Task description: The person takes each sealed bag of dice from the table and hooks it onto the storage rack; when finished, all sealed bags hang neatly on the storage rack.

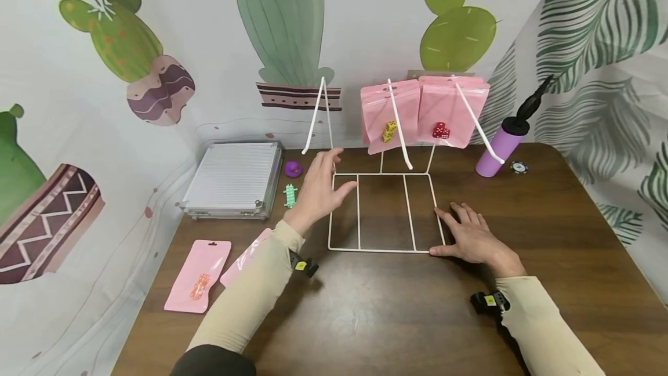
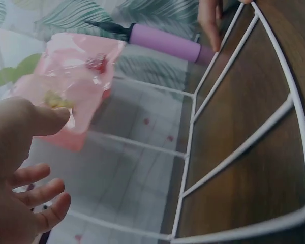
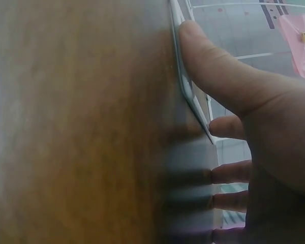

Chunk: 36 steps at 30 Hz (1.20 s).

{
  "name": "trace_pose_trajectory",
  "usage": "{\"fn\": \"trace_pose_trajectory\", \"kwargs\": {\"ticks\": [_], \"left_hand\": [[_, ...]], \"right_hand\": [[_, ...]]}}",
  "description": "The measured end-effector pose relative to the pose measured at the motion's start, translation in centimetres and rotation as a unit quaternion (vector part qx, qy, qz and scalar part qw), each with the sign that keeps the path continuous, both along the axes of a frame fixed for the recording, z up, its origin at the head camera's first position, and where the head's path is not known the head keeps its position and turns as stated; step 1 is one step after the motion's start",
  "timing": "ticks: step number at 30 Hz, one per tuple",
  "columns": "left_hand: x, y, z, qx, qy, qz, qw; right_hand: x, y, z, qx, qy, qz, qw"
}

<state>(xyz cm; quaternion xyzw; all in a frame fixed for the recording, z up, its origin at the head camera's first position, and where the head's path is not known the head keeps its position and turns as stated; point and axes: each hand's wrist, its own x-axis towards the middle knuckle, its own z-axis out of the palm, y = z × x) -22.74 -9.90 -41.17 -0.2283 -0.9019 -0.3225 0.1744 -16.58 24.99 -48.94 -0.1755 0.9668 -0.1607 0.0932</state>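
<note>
1. A dark wooden tabletop (image 1: 376,318) carries everything.
2. A white wire rack (image 1: 383,213) stands on it at the middle; its flat base frame lies on the wood.
3. Left of the rack lies a closed silver case (image 1: 232,179).
4. Between case and rack sit a purple toy (image 1: 293,168) and a small green toy (image 1: 290,195).
5. Nearer the front edge, left of the rack, lie two pink pouches (image 1: 198,276).
6. Right of the rack, toward the back, a purple pump (image 1: 502,143) stands beside a dark round chip (image 1: 519,167).
</note>
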Motion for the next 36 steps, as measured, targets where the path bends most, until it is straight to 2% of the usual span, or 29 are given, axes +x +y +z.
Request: {"fn": "trace_pose_trajectory", "kwargs": {"ticks": [5,10,16,21,26,31,36], "left_hand": [[1.2,-2.6,0.2,-0.006,0.011,-0.001,0.9999],[3.0,-5.1,-0.1,-0.001,0.007,-0.01,0.9999],[5.4,-8.4,-1.0,-0.052,-0.024,0.0,0.9984],[7.4,-11.5,-2.4,-0.084,-0.037,0.002,0.9958],[9.6,-14.2,-3.8,-0.102,-0.077,0.022,0.9915],[10.7,-15.7,-4.3,-0.105,-0.107,0.049,0.9874],[11.5,-16.5,-5.0,-0.11,-0.122,0.063,0.9844]], "right_hand": [[0.0,0.0,0.1,0.0,0.0,0.0,1.0],[0.0,0.0,0.0,0.0,-0.005,-0.002,1.0],[0.1,0.0,-0.1,-0.003,-0.007,-0.003,1.0],[0.0,0.2,0.0,-0.001,-0.007,-0.001,1.0],[-0.2,0.4,0.3,0.0,-0.008,0.004,1.0],[-0.2,0.3,0.4,-0.005,-0.013,0.003,1.0],[-0.1,0.3,0.1,-0.006,-0.008,0.006,1.0]]}}
